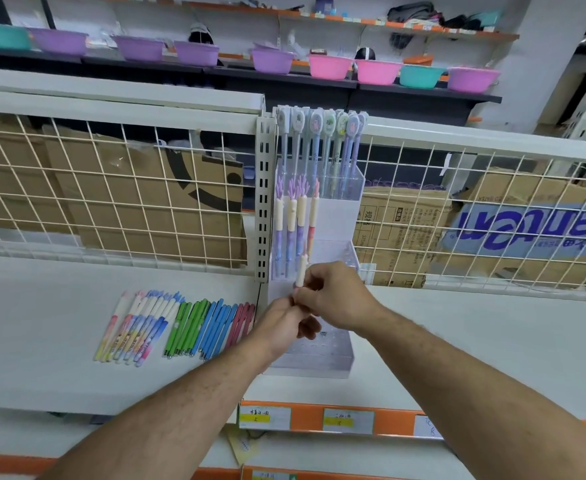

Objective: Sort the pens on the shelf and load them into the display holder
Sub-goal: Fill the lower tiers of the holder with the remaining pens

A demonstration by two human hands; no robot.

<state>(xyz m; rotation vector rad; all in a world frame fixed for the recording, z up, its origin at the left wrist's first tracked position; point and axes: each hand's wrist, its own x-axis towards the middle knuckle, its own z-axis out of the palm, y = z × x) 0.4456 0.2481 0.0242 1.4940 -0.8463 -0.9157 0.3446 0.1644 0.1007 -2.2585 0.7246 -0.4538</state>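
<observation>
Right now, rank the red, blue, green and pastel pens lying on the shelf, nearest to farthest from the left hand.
1. Red pens, just left of the left hand.
2. Blue pens, next leftward.
3. Green pens, further left.
4. Pastel pens, far left end.

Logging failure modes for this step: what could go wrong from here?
1. The left hand and right hand pinch the cream-capped pen close beside four upright coral-topped pens; a bump might topple them.
2. The hands partly cover the clear acrylic tiered holder, so the pen could miss its hole.
</observation>
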